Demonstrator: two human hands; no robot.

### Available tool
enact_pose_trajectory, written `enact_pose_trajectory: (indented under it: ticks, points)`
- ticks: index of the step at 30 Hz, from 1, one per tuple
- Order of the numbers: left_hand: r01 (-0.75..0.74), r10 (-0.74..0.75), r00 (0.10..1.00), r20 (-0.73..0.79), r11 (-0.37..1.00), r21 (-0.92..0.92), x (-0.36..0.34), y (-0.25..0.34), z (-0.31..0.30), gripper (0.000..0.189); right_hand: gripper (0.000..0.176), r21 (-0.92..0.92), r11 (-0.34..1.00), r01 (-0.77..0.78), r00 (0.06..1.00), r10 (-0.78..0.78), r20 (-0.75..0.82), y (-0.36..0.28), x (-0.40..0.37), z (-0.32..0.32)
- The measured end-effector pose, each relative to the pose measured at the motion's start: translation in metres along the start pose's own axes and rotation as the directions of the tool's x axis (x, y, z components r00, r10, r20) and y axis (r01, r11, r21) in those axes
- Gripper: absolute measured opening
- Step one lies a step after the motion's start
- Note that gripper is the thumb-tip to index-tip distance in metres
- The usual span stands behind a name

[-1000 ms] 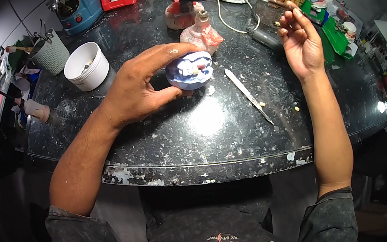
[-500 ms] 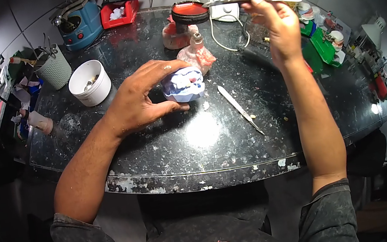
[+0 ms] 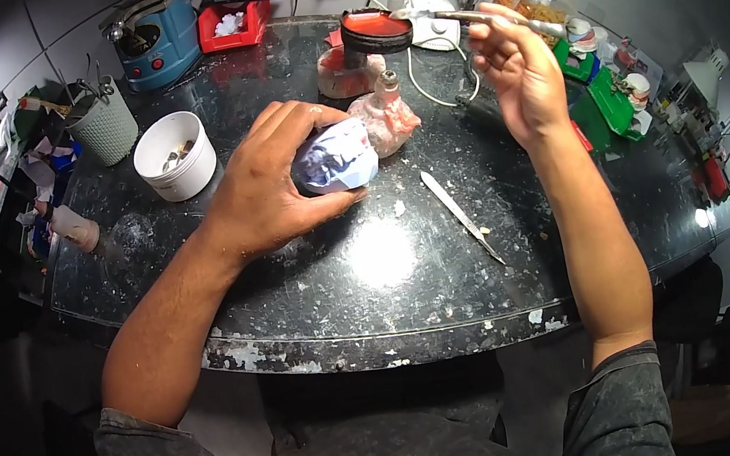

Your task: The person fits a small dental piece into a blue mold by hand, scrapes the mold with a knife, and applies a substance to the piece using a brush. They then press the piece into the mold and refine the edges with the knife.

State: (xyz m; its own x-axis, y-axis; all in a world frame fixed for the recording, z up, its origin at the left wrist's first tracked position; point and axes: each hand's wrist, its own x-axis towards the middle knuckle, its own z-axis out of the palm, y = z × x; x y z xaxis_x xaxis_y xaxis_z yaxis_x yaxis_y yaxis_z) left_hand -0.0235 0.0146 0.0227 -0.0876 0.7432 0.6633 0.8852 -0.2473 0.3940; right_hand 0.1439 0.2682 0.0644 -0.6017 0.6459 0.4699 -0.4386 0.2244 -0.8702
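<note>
My left hand (image 3: 257, 187) is wrapped round a pale blue plaster dental model (image 3: 336, 159), holding it over the table with thumb below and fingers above. Raised on the right, my right hand (image 3: 526, 76) grips a wax knife (image 3: 458, 17) with a dark handle and a pale end. The knife's blade is at the right rim of a round black pot (image 3: 381, 42) of red wax. Just beyond the model stands a wax-smeared spirit burner (image 3: 386, 118). A slim silver carving tool (image 3: 457, 212) lies on the black table, between my forearms.
Left of my left hand stands a white tub (image 3: 178, 176) with small pieces inside. Behind it are a grey tool cup (image 3: 103, 130), a blue machine (image 3: 158, 42) and a red bin (image 3: 237, 35). Green trays (image 3: 607, 107) holding models sit at the right. A white cable loops behind the pot.
The dental model has turned in my left hand, showing a different side. The knife blade stays at the pot's rim, its handle tilted a little more. The whole view has shifted slightly.
</note>
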Motion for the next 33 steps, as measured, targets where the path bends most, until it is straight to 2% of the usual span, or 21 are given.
enact_pose_trajectory:
  ticks: [2,4,6,10,12,18,21,33]
  points:
    - [0.027,-0.025,0.999,-0.033,0.998,0.048,-0.001,0.003,0.001,0.055,0.033,0.226,0.972,-0.063,0.997,0.051,0.059,0.004,-0.015,-0.004]
    - [0.058,-0.053,0.997,-0.062,0.994,0.096,-0.002,0.005,0.001,0.053,0.029,0.254,0.964,-0.085,0.995,0.066,0.079,0.009,-0.031,-0.006]
    - [0.143,-0.134,0.988,-0.080,0.983,0.112,-0.003,0.008,0.002,0.054,0.027,0.172,0.983,-0.061,0.992,0.040,0.123,0.011,-0.039,-0.008]
    - [0.197,-0.188,0.979,-0.081,0.972,0.127,-0.003,0.009,0.005,0.054,0.025,0.116,0.993,-0.034,0.992,0.020,0.123,0.008,-0.041,-0.004]
    - [0.192,-0.183,0.980,-0.075,0.970,0.148,-0.003,0.010,0.005,0.055,0.026,0.047,0.999,0.004,0.997,-0.007,0.081,0.014,-0.039,-0.007]
    - [0.206,-0.199,0.978,-0.059,0.964,0.167,-0.003,0.011,0.010,0.054,0.025,0.065,0.996,0.058,0.998,-0.058,0.005,0.012,-0.039,-0.009]
    - [0.223,-0.217,0.975,-0.053,0.960,0.170,-0.003,0.012,0.011,0.053,0.028,-0.023,0.996,0.086,0.996,-0.087,-0.019,0.011,-0.039,-0.008]
    - [0.255,-0.252,0.967,-0.041,0.950,0.181,-0.004,0.013,0.012,0.052,0.025,-0.066,0.991,0.116,0.992,-0.119,-0.041,0.011,-0.043,-0.001]
